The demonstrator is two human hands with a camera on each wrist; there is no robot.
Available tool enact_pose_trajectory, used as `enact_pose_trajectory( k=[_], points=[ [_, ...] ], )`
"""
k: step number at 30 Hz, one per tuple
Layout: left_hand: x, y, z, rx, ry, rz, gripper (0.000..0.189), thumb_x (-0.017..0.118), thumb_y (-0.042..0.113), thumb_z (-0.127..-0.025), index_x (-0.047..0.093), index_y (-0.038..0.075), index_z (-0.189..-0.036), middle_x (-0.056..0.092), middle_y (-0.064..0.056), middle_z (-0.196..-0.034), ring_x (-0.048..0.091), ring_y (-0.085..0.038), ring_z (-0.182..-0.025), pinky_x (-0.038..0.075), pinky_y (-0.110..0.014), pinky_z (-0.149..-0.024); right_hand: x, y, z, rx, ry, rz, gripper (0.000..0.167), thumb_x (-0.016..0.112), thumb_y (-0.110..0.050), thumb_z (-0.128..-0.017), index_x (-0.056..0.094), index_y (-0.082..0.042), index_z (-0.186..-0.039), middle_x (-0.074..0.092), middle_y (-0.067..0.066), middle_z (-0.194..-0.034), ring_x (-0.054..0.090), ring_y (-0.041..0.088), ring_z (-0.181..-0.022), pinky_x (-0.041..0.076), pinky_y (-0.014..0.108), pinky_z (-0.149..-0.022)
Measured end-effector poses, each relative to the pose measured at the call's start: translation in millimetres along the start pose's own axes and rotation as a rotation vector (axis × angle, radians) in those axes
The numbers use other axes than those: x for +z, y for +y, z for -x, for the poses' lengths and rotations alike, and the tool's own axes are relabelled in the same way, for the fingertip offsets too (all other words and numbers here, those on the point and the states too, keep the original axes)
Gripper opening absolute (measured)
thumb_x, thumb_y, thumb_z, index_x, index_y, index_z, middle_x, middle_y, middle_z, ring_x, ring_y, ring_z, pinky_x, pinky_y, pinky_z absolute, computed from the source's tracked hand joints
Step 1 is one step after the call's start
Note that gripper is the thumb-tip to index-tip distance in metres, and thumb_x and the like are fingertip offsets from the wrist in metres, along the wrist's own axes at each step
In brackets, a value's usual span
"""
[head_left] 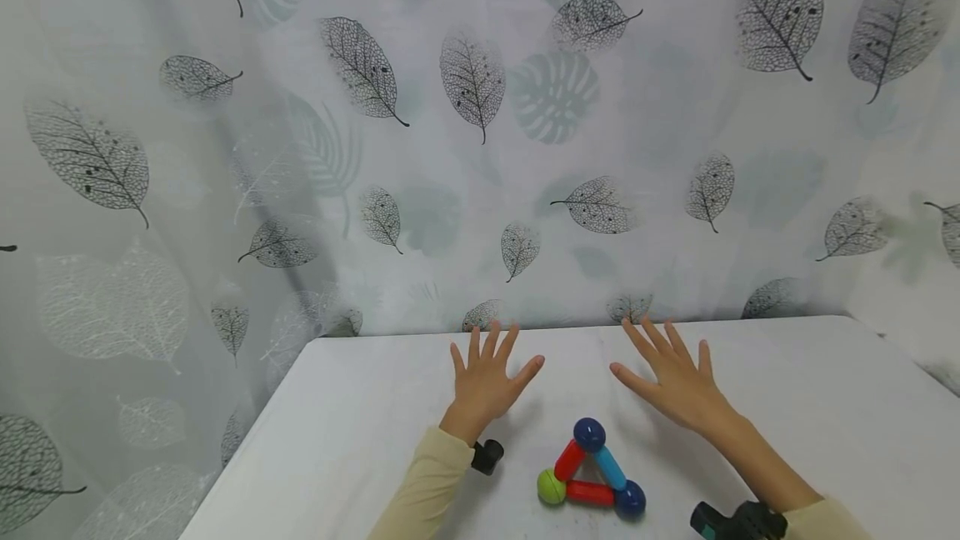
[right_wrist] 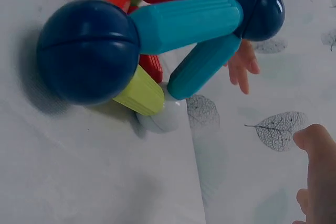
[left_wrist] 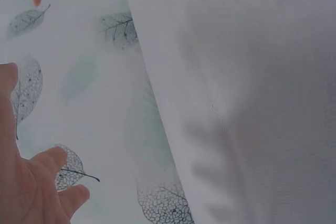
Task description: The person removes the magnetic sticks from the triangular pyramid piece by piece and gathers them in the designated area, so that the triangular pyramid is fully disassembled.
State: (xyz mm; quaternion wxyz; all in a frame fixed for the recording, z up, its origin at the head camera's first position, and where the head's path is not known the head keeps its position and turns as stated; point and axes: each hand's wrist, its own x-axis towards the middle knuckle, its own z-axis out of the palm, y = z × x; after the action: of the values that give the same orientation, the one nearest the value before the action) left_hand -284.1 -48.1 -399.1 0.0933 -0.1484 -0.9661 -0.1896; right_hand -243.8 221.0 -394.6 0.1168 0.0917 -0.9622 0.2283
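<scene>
Between my forearms, on the white table, stands a small frame of magnetic rods and balls. Its dark blue ball (head_left: 589, 435), green ball (head_left: 551, 487) and second dark blue ball (head_left: 629, 501) are joined by red rods (head_left: 589, 493) and a light blue rod (head_left: 611, 468). From the right wrist, a white ball (right_wrist: 161, 116) also shows, with a yellow-green rod (right_wrist: 140, 92) and a second light blue rod (right_wrist: 205, 66). My left hand (head_left: 483, 383) is held up with fingers spread, beyond the frame to the left. My right hand (head_left: 678, 386), likewise spread, is to its right. Neither touches anything.
The white table (head_left: 360, 432) ends at a back edge just past my fingertips. Behind it hangs a pale curtain (head_left: 480, 173) printed with leaves. Dark wrist cameras sit at my left wrist (head_left: 487, 457) and right wrist (head_left: 738, 521).
</scene>
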Motion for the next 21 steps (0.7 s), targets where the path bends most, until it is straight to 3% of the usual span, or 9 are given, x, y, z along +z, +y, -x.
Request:
enact_pose_trajectory(
  k=[10, 16, 21],
  points=[
    [-6.0, 1.4, 12.2, 0.065, 0.026, -0.004, 0.071, 0.039, 0.065, -0.094, 0.031, 0.027, -0.154, 0.027, -0.006, -0.16, 0.013, -0.037, -0.148, 0.004, -0.068, -0.112, -1.5, -15.0, 24.5, -0.082, 0.01, 0.031, 0.079, 0.054, -0.062, -0.09, 0.03, -0.022, -0.154, 0.027, 0.019, -0.157, 0.014, 0.049, -0.143, -0.007, 0.074, -0.106],
    [-10.2, 4.5, 20.6, 0.141, 0.051, -0.051, 0.068, 0.04, 0.065, -0.095, 0.032, 0.03, -0.153, 0.03, -0.003, -0.158, 0.016, -0.034, -0.148, 0.008, -0.066, -0.113, -3.6, -24.0, 38.7, -0.115, 0.014, 0.003, 0.075, 0.057, -0.057, -0.091, 0.031, -0.026, -0.154, 0.029, 0.015, -0.157, 0.015, 0.045, -0.144, -0.007, 0.07, -0.109],
    [-13.8, 9.9, 28.8, 0.216, 0.077, -0.077, 0.066, 0.039, 0.064, -0.096, 0.032, 0.031, -0.153, 0.031, -0.002, -0.158, 0.017, -0.031, -0.148, 0.011, -0.064, -0.113, -2.7, -29.1, 47.0, -0.145, 0.035, 0.009, 0.072, 0.06, -0.053, -0.09, 0.034, -0.027, -0.152, 0.035, 0.012, -0.155, 0.02, 0.043, -0.143, 0.0, 0.069, -0.111]
  ],
)
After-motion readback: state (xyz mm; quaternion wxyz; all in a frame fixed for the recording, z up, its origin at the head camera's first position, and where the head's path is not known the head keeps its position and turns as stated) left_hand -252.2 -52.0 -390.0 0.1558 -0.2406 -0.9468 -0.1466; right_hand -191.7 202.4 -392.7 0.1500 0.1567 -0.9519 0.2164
